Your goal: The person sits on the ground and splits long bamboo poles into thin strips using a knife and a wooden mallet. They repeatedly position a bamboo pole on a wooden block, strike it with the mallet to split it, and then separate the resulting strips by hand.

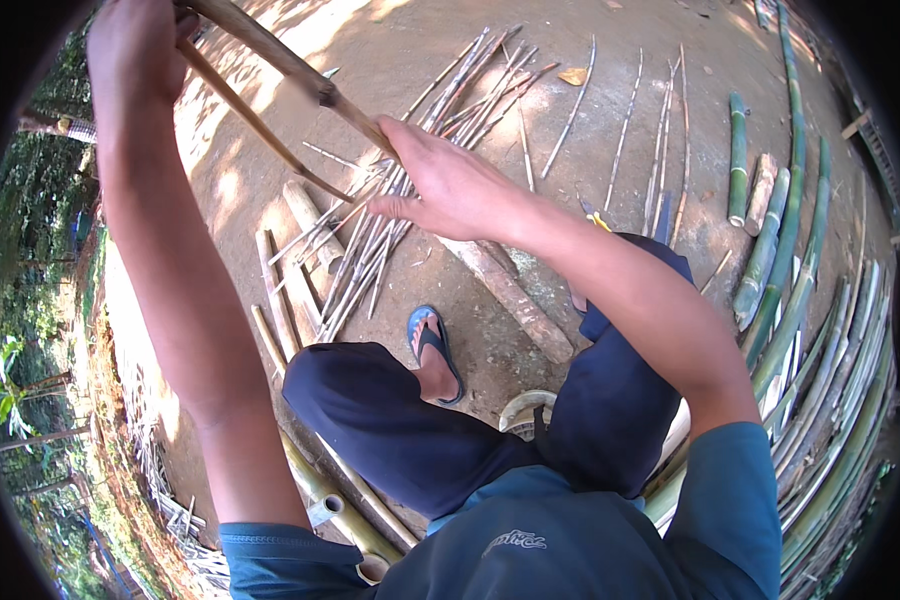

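Note:
My left hand, raised at the upper left, is closed around brown sticks at their upper ends. A thicker knotted stick slants down from there to my right hand, which grips its lower part. Beside it a thinner stick runs from my left hand to a point close to my right thumb. Whether the two sticks are joined is hidden by my left hand. Below my right hand, a pile of thin sticks lies on the ground.
A log lies before my sandalled foot. More thin sticks are spread farther right. Green bamboo poles and a stack of split bamboo fill the right side. Cut bamboo tubes lie at my lower left.

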A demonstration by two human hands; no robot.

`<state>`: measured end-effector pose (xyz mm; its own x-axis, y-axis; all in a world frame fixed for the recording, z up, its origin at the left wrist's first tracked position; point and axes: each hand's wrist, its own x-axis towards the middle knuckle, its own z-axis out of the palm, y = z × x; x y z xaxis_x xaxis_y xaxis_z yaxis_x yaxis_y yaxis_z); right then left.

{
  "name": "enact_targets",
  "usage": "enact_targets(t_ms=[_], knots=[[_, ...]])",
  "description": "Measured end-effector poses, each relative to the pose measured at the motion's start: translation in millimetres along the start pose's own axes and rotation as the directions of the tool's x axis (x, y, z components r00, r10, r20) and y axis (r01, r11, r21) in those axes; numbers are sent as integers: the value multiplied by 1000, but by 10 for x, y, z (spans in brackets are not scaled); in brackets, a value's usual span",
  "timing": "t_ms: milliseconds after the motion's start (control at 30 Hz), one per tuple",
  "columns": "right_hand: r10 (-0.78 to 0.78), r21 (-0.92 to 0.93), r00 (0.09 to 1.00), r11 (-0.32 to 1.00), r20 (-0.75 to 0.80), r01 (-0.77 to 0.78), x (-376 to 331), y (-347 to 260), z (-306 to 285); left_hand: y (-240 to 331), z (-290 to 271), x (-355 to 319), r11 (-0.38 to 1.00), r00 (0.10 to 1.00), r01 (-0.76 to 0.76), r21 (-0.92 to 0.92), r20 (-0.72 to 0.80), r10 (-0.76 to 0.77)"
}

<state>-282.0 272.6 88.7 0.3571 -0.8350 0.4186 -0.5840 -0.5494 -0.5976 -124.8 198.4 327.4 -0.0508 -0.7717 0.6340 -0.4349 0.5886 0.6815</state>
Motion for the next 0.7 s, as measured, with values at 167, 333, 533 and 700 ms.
enact_targets(t_ms=[167, 333, 533, 700], knots=[[387, 247, 912, 878, 133, -409, -154, 338, 461, -731, 362, -643, 923, 970, 240, -301, 107, -217], [366, 183, 915, 901, 172, -394, -133, 261, 527, -1280, 567, -1350, 755, 914, 387, -529, 112, -390], [273, 210, 941, 926, 198, -313, -89, 101, 500, -1620, 465, -1724, 752, 936, 250, -610, -47, -349], [135, 110, 989, 984, 63, -141, -16, 351, 570, -1556, 616, -1732, 714, 979, 174, -678, 39, -201]])
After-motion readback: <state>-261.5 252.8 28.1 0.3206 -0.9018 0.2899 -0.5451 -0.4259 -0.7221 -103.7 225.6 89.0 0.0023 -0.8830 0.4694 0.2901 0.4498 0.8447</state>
